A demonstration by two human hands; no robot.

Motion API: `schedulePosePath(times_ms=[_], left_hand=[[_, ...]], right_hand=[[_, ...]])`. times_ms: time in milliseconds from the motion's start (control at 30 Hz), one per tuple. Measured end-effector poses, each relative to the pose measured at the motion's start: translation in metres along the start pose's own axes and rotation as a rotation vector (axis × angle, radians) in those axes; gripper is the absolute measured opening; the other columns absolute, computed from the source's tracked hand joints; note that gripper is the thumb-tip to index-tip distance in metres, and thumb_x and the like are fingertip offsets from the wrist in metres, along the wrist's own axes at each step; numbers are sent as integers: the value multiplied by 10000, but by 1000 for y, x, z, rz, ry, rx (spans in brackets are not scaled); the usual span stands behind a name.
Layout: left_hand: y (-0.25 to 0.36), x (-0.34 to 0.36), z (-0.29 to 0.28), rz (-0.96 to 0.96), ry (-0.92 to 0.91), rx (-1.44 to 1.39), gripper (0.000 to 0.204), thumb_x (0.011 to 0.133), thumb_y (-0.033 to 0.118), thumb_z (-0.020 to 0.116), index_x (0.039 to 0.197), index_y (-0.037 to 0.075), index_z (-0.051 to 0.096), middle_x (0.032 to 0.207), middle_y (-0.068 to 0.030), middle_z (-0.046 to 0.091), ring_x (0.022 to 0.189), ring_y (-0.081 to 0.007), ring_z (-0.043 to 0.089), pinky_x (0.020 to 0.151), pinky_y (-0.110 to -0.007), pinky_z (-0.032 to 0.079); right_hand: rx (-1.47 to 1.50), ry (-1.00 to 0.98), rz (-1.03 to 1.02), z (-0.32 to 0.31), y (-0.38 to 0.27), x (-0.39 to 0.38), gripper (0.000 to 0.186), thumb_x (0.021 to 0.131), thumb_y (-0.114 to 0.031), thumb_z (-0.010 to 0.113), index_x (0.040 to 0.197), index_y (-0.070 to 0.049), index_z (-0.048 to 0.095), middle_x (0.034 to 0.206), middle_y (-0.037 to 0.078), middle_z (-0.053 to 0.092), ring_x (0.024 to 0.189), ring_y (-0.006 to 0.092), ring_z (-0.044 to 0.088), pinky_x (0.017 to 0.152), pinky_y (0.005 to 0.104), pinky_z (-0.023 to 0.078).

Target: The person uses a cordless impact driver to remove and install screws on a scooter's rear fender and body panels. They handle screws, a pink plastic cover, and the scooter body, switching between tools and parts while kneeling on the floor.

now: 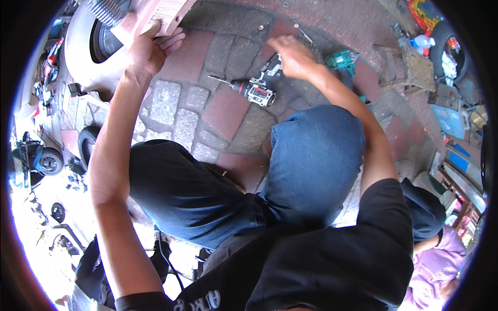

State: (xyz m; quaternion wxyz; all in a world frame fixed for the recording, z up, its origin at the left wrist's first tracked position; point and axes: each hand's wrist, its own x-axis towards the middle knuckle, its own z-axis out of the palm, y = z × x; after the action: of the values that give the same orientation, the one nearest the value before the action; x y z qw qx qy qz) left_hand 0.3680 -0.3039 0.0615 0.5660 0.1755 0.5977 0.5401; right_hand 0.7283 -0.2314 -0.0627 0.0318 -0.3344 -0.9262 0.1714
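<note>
At the upper left, my left hand (150, 49) grips the lower edge of a pale plastic body panel (165, 15), its thumb on the face and its fingers reaching underneath. The panel sits beside a coil spring (105, 10) and a wheel (104, 39). My right hand (294, 56) is over the paving with curled fingers; whatever they pinch, if anything, is too small to make out. Just below it lies a grey and black cordless drill (259, 93), its long bit (219, 79) pointing left. A teal power tool (342, 61) rests right of that hand.
A screwdriver-like tool (305, 34) and small round pieces (296, 25) lie on the paving beyond my right hand. A small wooden stool (410, 67) and a tyre (450, 52) stand at the right. Another person in a pink top (441, 259) is at the lower right.
</note>
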Motion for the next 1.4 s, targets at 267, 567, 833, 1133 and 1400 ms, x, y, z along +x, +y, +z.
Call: schedulePosePath(times_ms=[267,567,833,1133,1400], left_hand=[[5,-4,6,-71,130,-4,452,1075,308,437,1324,-66,487,1210,-265,629,1106,-358,640,1008,-454,497],[10,-3,8,-81,197,-28,458,1069,316,429,1285,-78,516,1232,-255,626,1153,-368,613,1060,-475,456],[11,-2,13,-97,222,-35,475,1060,313,445,1311,-89,479,1239,-255,590,1168,-373,582,1077,-490,429],[7,1,27,-103,261,-68,472,1058,277,467,1343,-98,438,1273,-285,555,1185,-390,584,1086,-484,452],[7,-5,40,-90,118,-166,427,1083,207,354,1339,-134,373,1354,-369,470,1269,-485,516,1124,-548,430]], right_hand=[[-293,-51,-351,51,-36,-26,430,853,-125,633,1283,-130,625,1124,79,586,1138,231,557,1007,404,422],[-208,-141,-427,38,-49,-33,379,828,-171,673,1167,-8,626,1006,133,598,976,269,619,903,401,479],[718,-87,95,2,-84,-74,507,757,-177,794,1225,-63,635,1092,180,697,998,314,695,895,426,553],[1526,407,112,-5,-119,-43,262,946,-185,691,1150,-23,669,890,68,706,680,123,654,618,299,556],[1155,590,-16,21,-136,-10,357,883,-203,711,1201,-42,684,1080,141,743,912,278,741,750,363,609]])
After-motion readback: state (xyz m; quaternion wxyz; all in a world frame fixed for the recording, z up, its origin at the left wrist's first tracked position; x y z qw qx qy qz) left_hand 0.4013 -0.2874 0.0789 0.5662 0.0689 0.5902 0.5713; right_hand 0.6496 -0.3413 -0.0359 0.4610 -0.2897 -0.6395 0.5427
